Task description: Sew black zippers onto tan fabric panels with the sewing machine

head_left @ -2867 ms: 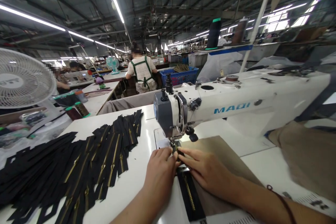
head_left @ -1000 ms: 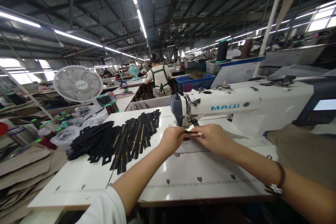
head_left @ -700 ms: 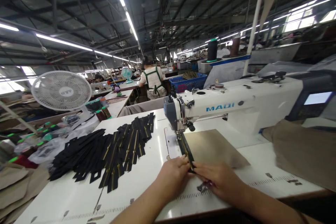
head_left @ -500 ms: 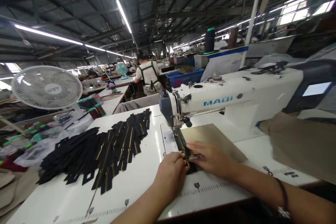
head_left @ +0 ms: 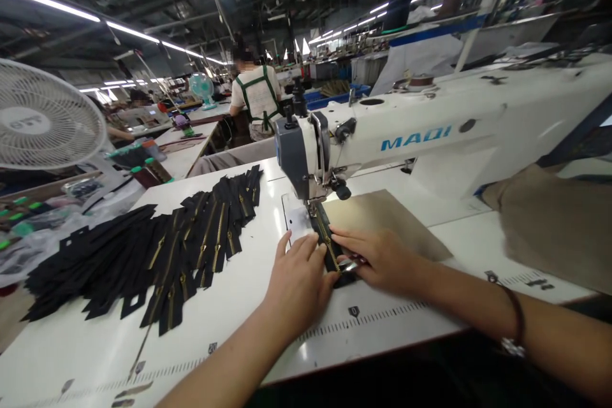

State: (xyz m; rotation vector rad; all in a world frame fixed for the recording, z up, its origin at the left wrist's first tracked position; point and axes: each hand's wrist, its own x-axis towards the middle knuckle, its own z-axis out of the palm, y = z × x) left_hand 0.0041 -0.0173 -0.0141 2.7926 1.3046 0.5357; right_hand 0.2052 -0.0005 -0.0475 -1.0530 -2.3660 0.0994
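A black zipper with gold teeth [head_left: 327, 246] lies under the presser foot of a white sewing machine [head_left: 406, 134], along the left edge of a tan fabric piece [head_left: 382, 220]. My left hand [head_left: 299, 280] rests flat on the table left of the zipper, fingers stretched out and touching its tape. My right hand [head_left: 377, 258] presses on the tan fabric and the zipper's near end, fingers together, with a small metal tool under them.
A fanned pile of black zippers [head_left: 157, 245] covers the table's left side. A white fan [head_left: 43, 118] stands far left beside thread spools [head_left: 148, 169]. More tan fabric [head_left: 559, 229] lies at right. A person in a green apron [head_left: 255, 99] sits at a table ahead.
The view has dropped closer to the machine. Both hands moved forward along the zipper toward the needle, and my left hand has flattened out.
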